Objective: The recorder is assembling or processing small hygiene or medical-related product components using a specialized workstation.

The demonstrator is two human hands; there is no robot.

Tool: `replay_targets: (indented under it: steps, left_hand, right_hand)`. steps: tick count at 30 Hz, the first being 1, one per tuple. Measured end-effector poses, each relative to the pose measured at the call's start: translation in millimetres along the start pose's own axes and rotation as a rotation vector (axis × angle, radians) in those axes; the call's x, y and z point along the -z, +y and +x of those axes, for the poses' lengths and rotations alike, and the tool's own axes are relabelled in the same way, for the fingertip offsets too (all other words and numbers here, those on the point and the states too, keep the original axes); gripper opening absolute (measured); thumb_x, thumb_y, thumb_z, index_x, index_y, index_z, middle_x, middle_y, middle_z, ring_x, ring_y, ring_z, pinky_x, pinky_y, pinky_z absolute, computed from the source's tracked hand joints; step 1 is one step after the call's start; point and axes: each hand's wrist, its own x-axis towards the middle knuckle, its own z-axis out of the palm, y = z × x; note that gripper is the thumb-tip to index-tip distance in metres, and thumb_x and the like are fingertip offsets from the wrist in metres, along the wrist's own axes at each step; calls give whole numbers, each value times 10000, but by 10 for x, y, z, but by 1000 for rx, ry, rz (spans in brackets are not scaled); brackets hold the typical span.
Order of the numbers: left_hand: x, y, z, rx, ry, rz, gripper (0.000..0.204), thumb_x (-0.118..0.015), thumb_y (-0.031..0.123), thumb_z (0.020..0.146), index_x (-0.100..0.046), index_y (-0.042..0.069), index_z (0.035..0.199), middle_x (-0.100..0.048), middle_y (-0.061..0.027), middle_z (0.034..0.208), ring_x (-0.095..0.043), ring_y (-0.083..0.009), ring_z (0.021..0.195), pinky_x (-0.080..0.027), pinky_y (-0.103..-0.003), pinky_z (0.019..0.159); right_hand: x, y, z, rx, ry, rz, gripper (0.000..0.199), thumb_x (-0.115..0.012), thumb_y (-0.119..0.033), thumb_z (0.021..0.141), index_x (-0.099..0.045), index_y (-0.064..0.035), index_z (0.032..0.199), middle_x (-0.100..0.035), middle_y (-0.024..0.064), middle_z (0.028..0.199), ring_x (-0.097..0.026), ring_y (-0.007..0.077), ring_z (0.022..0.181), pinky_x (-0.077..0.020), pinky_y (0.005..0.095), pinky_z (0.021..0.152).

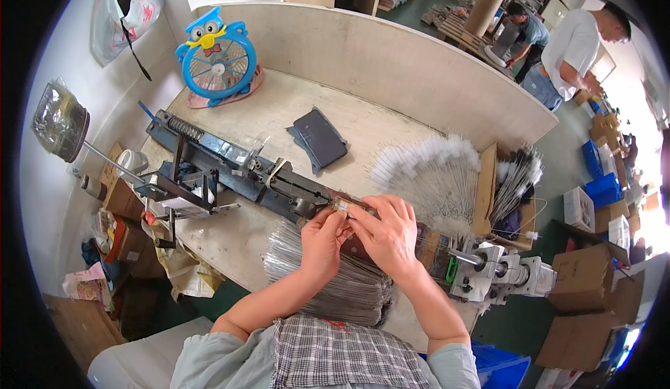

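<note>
My left hand (322, 246) and my right hand (387, 234) meet at the near end of a long dark metal bench jig (241, 172) with a spring and clamps. Fingertips of both are pinched together around something small and pale, too hidden to make out. Below the hands lies a thick bundle of thin grey metal wires (356, 295), partly covered by my left forearm. Beyond my right hand spreads a fan of thin wires with white bristly tips (426, 169).
A blue cartoon-shaped fan (220, 68) stands at the back left, with a dark flat case (319, 140) mid-table. At right are a carton of bristle-tipped wires (487, 186) and a metal mechanism with a shaft (499, 270). A low partition (391, 57) edges the table; two people work beyond.
</note>
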Motion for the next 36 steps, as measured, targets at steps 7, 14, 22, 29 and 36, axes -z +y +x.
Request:
replay_targets:
  steps: [7,14,22,29,36]
  left_hand:
    - [-56,14,-63,41,14,-80,57,-560,92,868,-568,64,916,-616,-29,896,-606,-126,822,-477,-290,755]
    - [-30,26,-42,60,-6,-101,36,-559,90,870,-558,65,896,-613,-30,893,-607,-125,835,-476,-285,755]
    - [-42,34,-37,41,-19,-25,39,-572,63,859,-555,60,894,-612,-35,901,-606,-127,839,-470,-276,755]
    - [-65,42,-78,56,16,-114,104,-539,91,882,-580,41,964,-620,-31,906,-602,-122,815,-471,-278,757]
    - [-67,18,-41,48,15,-83,79,-550,132,867,-559,59,896,-620,-37,920,-608,-143,868,-472,-308,783]
  right_hand:
    - [40,29,-2,-22,-28,3,243,-726,-158,680,-693,-142,920,-616,13,949,-554,214,923,-420,364,756]
    - [4,-26,17,-45,16,54,236,-738,-141,668,-693,-95,896,-622,31,933,-567,233,899,-432,351,761]
    - [-2,-18,-20,-80,14,53,230,-736,-131,660,-695,-93,883,-624,25,931,-573,232,881,-437,356,774]
    - [-43,-8,-46,-72,45,54,221,-726,-141,680,-687,-133,898,-617,0,937,-569,209,887,-428,343,730]
    - [-73,2,-44,-85,84,65,221,-734,-151,680,-689,-127,895,-622,2,920,-577,206,866,-433,341,715]
